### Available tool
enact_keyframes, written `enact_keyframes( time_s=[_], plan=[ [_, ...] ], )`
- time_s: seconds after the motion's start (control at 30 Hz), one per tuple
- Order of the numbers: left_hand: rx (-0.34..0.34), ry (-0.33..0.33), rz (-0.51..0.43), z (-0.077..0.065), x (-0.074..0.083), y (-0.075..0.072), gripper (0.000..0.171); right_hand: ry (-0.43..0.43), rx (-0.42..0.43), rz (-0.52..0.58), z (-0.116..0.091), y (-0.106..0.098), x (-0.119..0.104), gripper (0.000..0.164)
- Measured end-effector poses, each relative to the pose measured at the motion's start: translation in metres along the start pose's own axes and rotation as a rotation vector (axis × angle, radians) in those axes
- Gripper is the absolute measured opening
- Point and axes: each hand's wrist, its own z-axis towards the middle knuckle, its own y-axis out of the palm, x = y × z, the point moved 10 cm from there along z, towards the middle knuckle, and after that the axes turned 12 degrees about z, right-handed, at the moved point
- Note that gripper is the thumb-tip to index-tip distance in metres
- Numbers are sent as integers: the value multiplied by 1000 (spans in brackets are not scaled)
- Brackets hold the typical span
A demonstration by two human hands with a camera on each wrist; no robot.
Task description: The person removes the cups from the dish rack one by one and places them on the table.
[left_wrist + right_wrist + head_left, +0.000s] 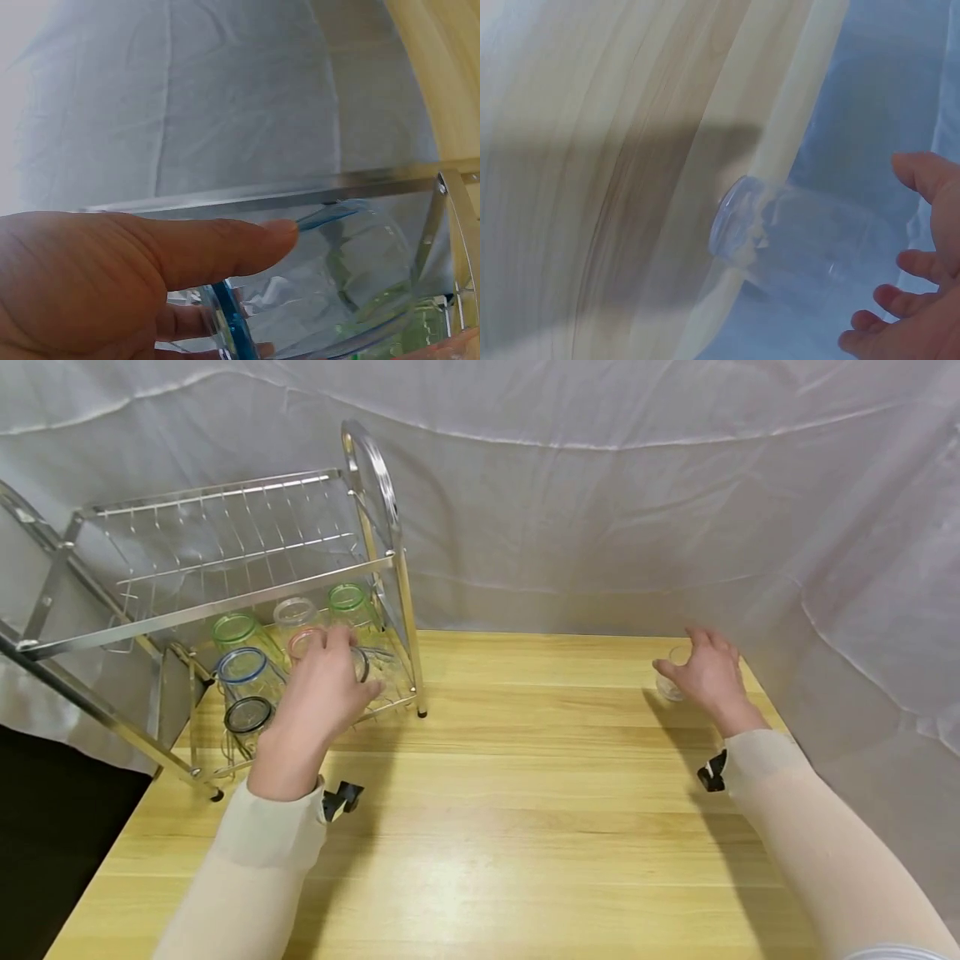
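My left hand (318, 685) is over the lower shelf of the metal rack, its thumb and fingers around the rim of a glass (362, 665). In the left wrist view that glass (234, 322) shows a blue rim between thumb and fingers. Around it stand other glasses: a red-rimmed one (302, 642), a green-rimmed one (348, 598) and a clear-rimmed one (295, 610). On the far right of the table, my right hand (708, 675) is beside a clear glass (795, 232), fingers spread and apart from it. This glass stands upright on the wood.
The two-tier metal rack (217, 618) stands at the left of the wooden table (495, 793). Nearer its left end are a blue-rimmed glass (242, 666), a black-rimmed glass (248, 716) and another green-rimmed glass (234, 627). Grey cloth (562, 527) hangs behind and at the right.
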Motion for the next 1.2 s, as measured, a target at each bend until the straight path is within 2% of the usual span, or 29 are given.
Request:
enact_keyframes(
  time_s=[0.3, 0.5, 0.7, 0.8, 1.07, 1.2],
  plan=[
    [11, 20, -20, -27, 14, -9, 65, -95, 149, 60, -13, -6, -30, 79],
    [-14, 35, -103, -35, 25, 1, 63, -170, 212, 106, -23, -2, -55, 69],
    [-46, 32, -221, -32, 34, 27, 60, -264, 254, 149, -35, 11, -78, 62],
    [-62, 18, -291, -28, 36, 44, 63, -290, 249, 184, -40, 20, -86, 61],
    [-60, 8, -454, -18, 42, 88, 69, -252, 177, 269, -53, 47, -95, 64],
    [-82, 9, -547, -14, 45, 107, 68, -232, 142, 311, -59, 60, -102, 64]
  ],
)
